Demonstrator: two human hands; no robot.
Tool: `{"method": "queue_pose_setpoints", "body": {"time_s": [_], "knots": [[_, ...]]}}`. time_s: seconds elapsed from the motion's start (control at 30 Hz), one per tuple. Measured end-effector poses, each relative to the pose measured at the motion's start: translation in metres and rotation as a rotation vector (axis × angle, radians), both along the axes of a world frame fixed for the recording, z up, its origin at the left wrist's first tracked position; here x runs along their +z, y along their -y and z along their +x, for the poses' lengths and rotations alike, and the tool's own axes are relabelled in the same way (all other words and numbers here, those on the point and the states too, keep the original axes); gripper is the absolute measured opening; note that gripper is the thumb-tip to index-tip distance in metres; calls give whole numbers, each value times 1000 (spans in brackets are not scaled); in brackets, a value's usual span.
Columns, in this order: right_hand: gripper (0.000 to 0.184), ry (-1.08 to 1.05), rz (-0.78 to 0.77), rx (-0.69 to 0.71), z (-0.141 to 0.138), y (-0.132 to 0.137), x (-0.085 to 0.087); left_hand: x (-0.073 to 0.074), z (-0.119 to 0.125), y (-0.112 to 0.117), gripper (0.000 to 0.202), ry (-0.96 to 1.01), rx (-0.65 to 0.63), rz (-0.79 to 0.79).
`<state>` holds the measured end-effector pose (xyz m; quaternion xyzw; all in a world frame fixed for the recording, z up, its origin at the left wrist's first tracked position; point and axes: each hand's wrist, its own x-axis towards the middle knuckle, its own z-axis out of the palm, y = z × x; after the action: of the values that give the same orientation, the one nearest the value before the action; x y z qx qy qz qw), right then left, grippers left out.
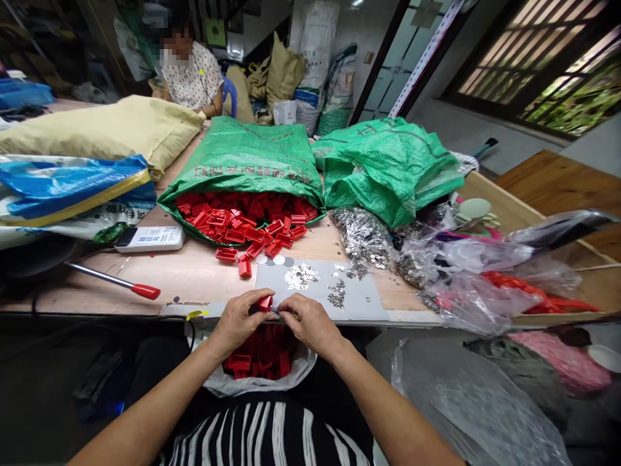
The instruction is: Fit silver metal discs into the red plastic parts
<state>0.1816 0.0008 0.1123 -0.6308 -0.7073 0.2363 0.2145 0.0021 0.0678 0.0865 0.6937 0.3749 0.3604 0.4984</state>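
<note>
My left hand (240, 320) pinches a small red plastic part (264, 301) at the table's near edge. My right hand (310, 321) is closed beside it, fingertips touching the same part and pinching something thin and metallic that I cannot make out. Below both hands a white bag (272, 382) in my lap holds several red parts (262, 356). Small silvery metal pieces (301, 276) lie in a heap on a grey sheet (359, 294) just beyond my hands.
A green sack (252, 155) spills red parts (242, 223) onto the wooden table (194, 272). A second green sack (388, 165), clear bags of metal bits (369, 239), a white remote (150, 238), a red-handled tool (119, 283). Another person (191, 74) sits at the far end.
</note>
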Motion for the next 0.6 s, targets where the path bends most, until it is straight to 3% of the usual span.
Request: {"method": "queue_pose_setpoints", "body": {"time_s": [0.33, 0.6], "knots": [[16, 234, -71, -123, -28, 1, 8, -6, 1, 0, 37, -54, 13, 70], [11, 84, -8, -79, -20, -5, 0, -13, -2, -5, 39, -67, -38, 29]]}}
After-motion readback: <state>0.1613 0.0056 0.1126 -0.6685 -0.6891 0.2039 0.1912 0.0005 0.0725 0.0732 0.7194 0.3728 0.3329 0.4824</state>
